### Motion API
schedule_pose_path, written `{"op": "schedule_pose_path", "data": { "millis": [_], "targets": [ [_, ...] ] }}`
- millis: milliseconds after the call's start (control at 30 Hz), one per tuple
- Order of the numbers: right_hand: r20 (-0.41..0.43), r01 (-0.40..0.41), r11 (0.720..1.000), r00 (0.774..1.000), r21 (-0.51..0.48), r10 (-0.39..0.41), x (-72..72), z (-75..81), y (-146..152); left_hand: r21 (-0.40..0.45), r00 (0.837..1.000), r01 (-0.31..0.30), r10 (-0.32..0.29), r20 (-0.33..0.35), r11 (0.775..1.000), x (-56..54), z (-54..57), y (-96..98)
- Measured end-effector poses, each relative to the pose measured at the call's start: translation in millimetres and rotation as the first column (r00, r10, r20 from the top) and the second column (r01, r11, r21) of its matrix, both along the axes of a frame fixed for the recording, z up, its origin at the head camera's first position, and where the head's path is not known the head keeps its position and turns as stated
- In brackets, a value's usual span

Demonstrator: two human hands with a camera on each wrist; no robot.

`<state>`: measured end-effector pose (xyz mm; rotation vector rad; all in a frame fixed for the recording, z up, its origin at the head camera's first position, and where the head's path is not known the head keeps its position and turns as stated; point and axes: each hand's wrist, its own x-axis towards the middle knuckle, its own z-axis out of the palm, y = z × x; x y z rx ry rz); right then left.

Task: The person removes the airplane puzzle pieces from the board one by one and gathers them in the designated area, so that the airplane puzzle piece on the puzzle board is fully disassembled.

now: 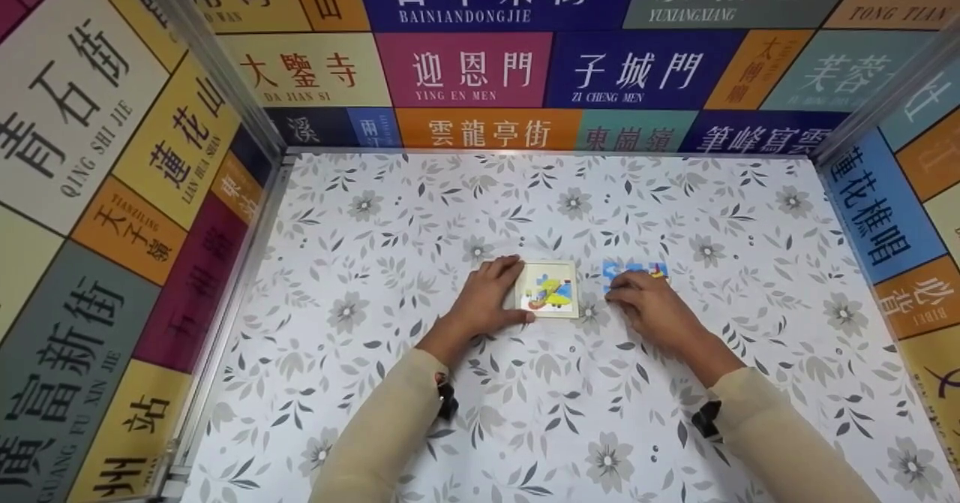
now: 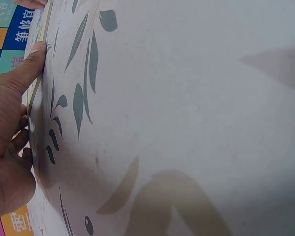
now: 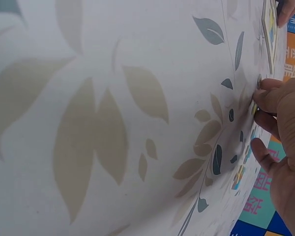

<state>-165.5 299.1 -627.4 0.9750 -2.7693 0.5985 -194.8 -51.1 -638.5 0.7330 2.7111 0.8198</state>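
Note:
A small square puzzle board (image 1: 577, 293) with a pale raised rim lies on the table, a yellow airplane picture (image 1: 553, 294) inside it. My left hand (image 1: 484, 296) grips its left side, thumb at the near edge and fingers at the far edge. In the left wrist view the thumb (image 2: 35, 56) presses on the rim. To the right of the board, my right hand (image 1: 649, 304) bends over several blue puzzle pieces (image 1: 619, 266). Its thumb and fingertips pinch what looks like one small piece, mostly hidden by the fingers in the right wrist view.
White tablecloth (image 1: 420, 210) with grey flowers and leaves covers the table. Printed panels (image 1: 472, 67) with large characters wall in the back and both sides. A metal rail (image 1: 547, 151) runs along the table's far edge. Dark wrist straps show at both sleeves.

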Motion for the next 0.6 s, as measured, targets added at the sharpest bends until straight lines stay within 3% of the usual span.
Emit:
{"op": "schedule_pose_path", "data": {
  "millis": [367, 600],
  "targets": [
    [-0.005, 0.028, 0.998, 1.000, -0.056, -0.028, 0.3, 1.3, -5.9, 0.021, 1.000, 0.003, -0.003, 0.000, 1.000, 0.9, -0.1, -1.2],
    [0.065, 0.071, 0.996, 0.996, -0.049, -0.067, -2.9, 6.6, -16.5, 0.033, 1.000, 0.003, -0.003, -0.008, 0.999, 0.7, 0.1, -0.9]
  ]
}}
